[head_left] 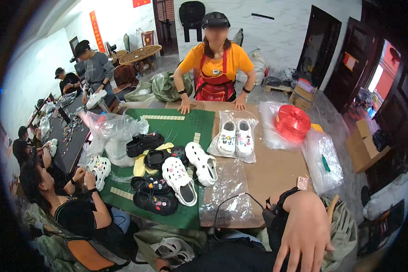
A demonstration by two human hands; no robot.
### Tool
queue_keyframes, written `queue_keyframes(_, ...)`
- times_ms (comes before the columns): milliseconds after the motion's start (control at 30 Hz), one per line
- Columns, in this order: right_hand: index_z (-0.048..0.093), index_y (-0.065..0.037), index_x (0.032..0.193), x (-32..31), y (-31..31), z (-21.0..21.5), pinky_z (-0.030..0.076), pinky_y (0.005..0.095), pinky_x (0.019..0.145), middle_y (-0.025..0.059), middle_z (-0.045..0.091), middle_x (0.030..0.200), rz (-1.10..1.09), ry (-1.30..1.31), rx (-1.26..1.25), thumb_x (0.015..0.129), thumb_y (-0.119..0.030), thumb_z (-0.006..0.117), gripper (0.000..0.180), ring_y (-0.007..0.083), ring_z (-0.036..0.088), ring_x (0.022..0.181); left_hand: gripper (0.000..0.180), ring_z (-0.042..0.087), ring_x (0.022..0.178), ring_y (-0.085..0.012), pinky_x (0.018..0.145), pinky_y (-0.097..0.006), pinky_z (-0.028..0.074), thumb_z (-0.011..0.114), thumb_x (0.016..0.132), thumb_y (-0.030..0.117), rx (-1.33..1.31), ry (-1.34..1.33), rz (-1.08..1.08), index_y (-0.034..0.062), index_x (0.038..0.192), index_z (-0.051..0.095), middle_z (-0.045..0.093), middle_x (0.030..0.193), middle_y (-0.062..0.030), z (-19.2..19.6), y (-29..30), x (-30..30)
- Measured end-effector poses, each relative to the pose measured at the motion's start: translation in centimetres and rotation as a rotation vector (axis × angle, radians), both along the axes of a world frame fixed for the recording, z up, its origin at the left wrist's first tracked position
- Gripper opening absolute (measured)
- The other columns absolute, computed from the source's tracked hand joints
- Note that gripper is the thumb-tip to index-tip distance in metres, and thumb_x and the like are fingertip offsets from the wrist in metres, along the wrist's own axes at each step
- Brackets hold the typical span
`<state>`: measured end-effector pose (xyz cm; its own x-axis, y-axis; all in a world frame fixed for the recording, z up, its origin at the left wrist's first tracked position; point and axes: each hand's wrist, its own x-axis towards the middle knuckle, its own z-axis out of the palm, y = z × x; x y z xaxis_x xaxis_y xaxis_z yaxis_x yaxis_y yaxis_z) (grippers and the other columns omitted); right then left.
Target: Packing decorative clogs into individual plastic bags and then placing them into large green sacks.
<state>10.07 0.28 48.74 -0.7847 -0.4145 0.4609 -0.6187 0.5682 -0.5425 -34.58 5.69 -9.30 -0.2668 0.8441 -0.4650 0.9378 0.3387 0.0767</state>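
Observation:
My right hand [306, 231] is raised close in at the lower right. Its back shows, and its spread fingers point down with nothing in them. Only a sliver of my left hand [160, 263] shows at the lower edge, above a black wristband; its fingers are hidden. Beside it, white clogs [173, 249] lie in an open sack. On the table ahead, a pair of white clogs with charms [235, 138] rests on a clear plastic bag. Two more white clogs [179, 179] and several black clogs [155, 203] lie on the green mat [177, 120].
A person in an orange shirt [237, 63] leans on the table's far edge. Another person [72, 213] handles a white clog at the left. A red twine roll [293, 122], plastic bags [322, 161], a phone [302, 182] and a black cable [231, 199] lie about the table.

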Motion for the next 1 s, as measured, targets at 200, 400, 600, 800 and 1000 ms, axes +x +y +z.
queue_keyframes(200, 0.041, -0.005, 0.124, -0.7, 1.2, -0.6, 0.029, 0.0424, 0.094, 0.0095, 0.034, 0.133, 0.012, -0.029, 0.039, 0.091, -0.038, 0.031, 0.048, 0.0276, 0.034, 0.120, 0.096, 0.057, 0.076, -0.0340, 0.066, -0.039, 0.047, 0.064, 0.067, 0.027, 0.025, -0.009, -0.014, -0.0078, 0.131, 0.002, 0.060, 0.086, -0.0199, -0.2, -0.1, -2.3)
queue_keyframes(400, 0.040, 0.006, 0.120, -4.3, 6.0, -6.1, 0.031, 0.0486, 0.091, 0.0215, 0.039, 0.124, 0.191, -0.048, -0.267, 0.084, -0.050, 0.041, 0.067, 0.0393, 0.040, 0.112, 0.096, 0.057, 0.076, -0.0344, 0.067, -0.040, 0.047, 0.064, 0.067, 0.027, 0.026, 0.011, -0.084, -0.0079, 0.131, 0.003, 0.060, 0.087, -0.0209, -1.4, -0.3, -4.5)
queue_keyframes(600, 0.032, -0.002, 0.128, -10.4, 11.2, -28.3, 0.035, 0.0299, 0.091, 0.0115, 0.042, 0.125, -0.961, -0.817, -0.897, 0.087, -0.037, 0.045, 0.055, 0.0218, 0.042, 0.111, 0.086, 0.051, 0.097, -0.0362, 0.082, -0.041, 0.042, 0.061, 0.069, 0.020, 0.030, -0.203, 0.084, -0.0084, 0.131, 0.009, 0.050, 0.108, -0.0262, 5.2, -1.4, -1.3)
queue_keyframes(800, 0.034, -0.001, 0.126, -12.6, 9.6, -36.2, 0.043, 0.0265, 0.068, 0.0061, 0.053, 0.098, -1.213, -0.864, -1.214, 0.085, -0.036, 0.050, 0.056, 0.0131, 0.050, 0.077, 0.079, 0.047, 0.104, -0.0379, 0.087, -0.040, 0.038, 0.056, 0.073, 0.015, 0.026, -0.238, 0.177, -0.0033, 0.133, 0.007, 0.046, 0.115, -0.0262, 1.9, -3.5, -4.7)
queue_keyframes(1000, 0.008, -0.004, 0.134, -11.4, 12.0, -36.9, 0.045, 0.0299, 0.055, 0.0156, 0.054, 0.090, -1.578, -0.621, -1.236, 0.083, -0.022, 0.054, 0.072, 0.0162, 0.053, 0.066, 0.079, 0.050, 0.098, -0.0398, 0.082, -0.044, 0.040, 0.054, 0.075, 0.014, 0.216, -0.260, 0.104, -0.0027, 0.133, 0.004, 0.051, 0.107, -0.0265, 4.6, -3.5, -4.5)
